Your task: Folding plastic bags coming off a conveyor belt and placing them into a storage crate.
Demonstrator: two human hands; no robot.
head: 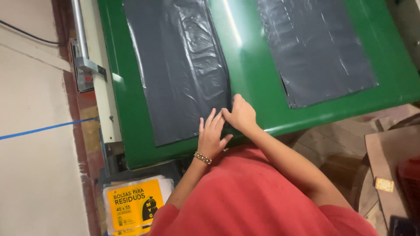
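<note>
A stack of dark grey plastic bags (179, 65) lies flat on the left half of a green table (253, 74). My left hand (211, 137) rests with fingers spread on the stack's near right corner; a beaded bracelet is on that wrist. My right hand (239, 113) sits right beside it, fingers curled at the stack's right edge near that corner. Whether it pinches the plastic I cannot tell. A second stack of grey bags (315, 48) lies on the table's right half, away from both hands.
A yellow-labelled pack of bags (133, 205) lies on the floor below the table's left corner. Brown cardboard sheets (385, 144) lie on the floor at the right. A pale wall with a metal pipe (79, 30) and a blue tape line (43, 129) runs along the left.
</note>
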